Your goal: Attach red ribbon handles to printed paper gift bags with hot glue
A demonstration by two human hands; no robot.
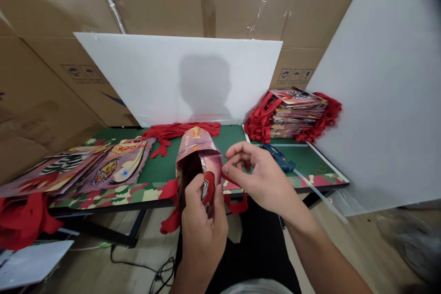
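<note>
A printed paper bag [198,147], pink with an orange and red design, is tilted with its dark opening toward me. My left hand [203,225] is closed on the near wall of the bag, with the thumb on one side and fingers on the other. At the bag's right edge, my right hand [255,170] pinches a red ribbon handle [237,204] between thumb and fingertips. Another red ribbon [170,223] hangs from the bag's left side. A blue glue gun [279,158] with a long pale glue stick lies on the table just beyond my right hand.
Flat printed bags [117,165] lie at left on the green table [165,165], with red ribbons [25,220] over its edge. More red ribbons [186,129] lie at the back. A bag stack [299,117] stands back right. Cardboard [155,0] and white boards [151,69] enclose the table.
</note>
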